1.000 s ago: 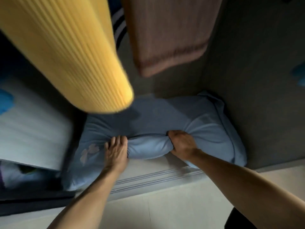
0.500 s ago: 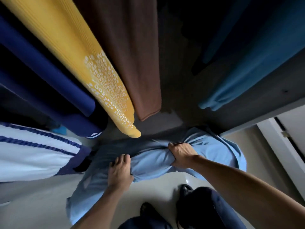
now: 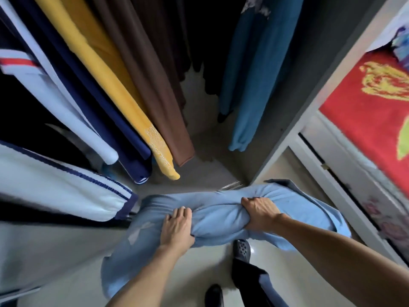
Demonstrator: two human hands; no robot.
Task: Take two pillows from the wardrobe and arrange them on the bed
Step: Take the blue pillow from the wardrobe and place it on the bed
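Observation:
A light blue pillow (image 3: 219, 220) hangs in the air in front of the open wardrobe (image 3: 285, 134), above the floor and my feet. My left hand (image 3: 178, 229) grips its near edge left of the middle. My right hand (image 3: 257, 212) clutches a bunched fold of its cover to the right. The pillow sags at both ends. I see no second pillow.
Hanging clothes fill the wardrobe: yellow garment (image 3: 124, 94), brown one (image 3: 155, 80), navy one (image 3: 106, 107), teal one (image 3: 254, 74), white striped one (image 3: 55, 185). A red patterned blanket (image 3: 371, 111) lies at the right. My dark shoes (image 3: 242, 249) stand on the pale floor.
Both hands have lifted the pillow out from the wardrobe bottom and pulled it back over the floor. My view has risen, showing more of the hanging clothes and the red blanket.

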